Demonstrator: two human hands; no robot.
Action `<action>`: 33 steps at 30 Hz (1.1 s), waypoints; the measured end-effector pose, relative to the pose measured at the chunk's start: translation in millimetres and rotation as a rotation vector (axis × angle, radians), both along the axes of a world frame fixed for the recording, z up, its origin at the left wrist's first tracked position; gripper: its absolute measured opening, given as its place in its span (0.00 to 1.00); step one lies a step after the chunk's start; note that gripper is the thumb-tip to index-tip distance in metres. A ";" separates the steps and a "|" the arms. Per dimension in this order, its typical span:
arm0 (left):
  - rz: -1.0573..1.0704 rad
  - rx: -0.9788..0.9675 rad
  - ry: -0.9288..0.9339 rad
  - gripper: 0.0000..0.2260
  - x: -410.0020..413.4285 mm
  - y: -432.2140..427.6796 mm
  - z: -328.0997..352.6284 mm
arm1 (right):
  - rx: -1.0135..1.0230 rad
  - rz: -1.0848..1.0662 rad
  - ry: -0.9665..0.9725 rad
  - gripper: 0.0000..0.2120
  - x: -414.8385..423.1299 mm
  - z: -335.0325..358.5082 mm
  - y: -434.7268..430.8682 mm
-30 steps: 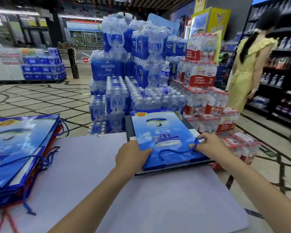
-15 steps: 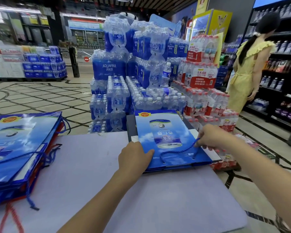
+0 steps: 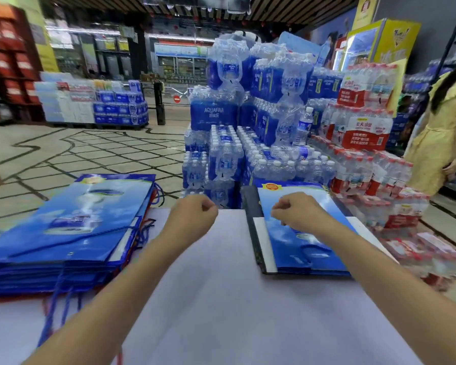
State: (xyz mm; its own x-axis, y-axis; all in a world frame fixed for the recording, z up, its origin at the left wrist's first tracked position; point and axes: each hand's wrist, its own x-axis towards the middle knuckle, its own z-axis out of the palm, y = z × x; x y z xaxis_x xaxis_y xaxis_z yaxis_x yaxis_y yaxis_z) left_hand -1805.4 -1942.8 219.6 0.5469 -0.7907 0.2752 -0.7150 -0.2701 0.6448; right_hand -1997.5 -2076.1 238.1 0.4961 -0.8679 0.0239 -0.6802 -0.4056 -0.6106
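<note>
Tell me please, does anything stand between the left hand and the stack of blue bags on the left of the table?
Nothing visible does. Between the left hand and the stack of blue bags lies only table surface. The stack's cord handles stick out on the side facing the hand.

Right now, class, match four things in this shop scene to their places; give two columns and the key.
1 stack of blue bags
2 single blue bag
3 left hand
4 red-labelled bottle packs

A beneath the right hand
B left side of the table
C beyond the table, at right
D between the two lots of bags

Pairs: 1-B, 2-A, 3-D, 4-C
</note>
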 end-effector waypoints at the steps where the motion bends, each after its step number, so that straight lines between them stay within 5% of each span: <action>1: 0.043 -0.010 0.001 0.07 18.6 11.9 8.2 | 0.004 0.034 -0.037 0.09 18.9 -2.4 11.8; 7: 0.378 0.028 -0.098 0.09 121.9 100.3 25.4 | -0.028 0.241 -0.149 0.17 143.9 -11.0 104.3; 11: 0.570 0.222 -0.203 0.05 164.6 154.1 17.4 | -0.016 0.295 -0.206 0.20 204.4 -20.5 163.3; 17: 0.770 0.472 -0.200 0.24 198.7 203.6 -16.9 | -0.128 0.261 -0.009 0.23 230.0 -35.5 198.8; 22: 0.763 0.277 -0.181 0.22 199.2 205.5 -19.0 | 0.025 0.237 -0.012 0.16 234.9 -34.5 193.1; 28: 0.731 -0.156 0.026 0.12 189.2 197.1 6.5 | 0.689 0.085 -0.513 0.17 213.7 1.0 171.4; 33: 0.614 -0.353 0.171 0.14 155.0 167.7 22.6 | 0.673 0.042 -0.635 0.14 179.3 25.3 141.7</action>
State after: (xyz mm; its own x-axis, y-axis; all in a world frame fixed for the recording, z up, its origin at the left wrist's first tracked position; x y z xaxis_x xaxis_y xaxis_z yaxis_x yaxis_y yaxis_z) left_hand -1650.5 -1775.1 242.2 0.9215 -0.2076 0.3283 -0.3830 -0.3451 0.8568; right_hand -1818.2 -1934.5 263.4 0.5939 -0.7792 -0.2005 -0.1304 0.1527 -0.9796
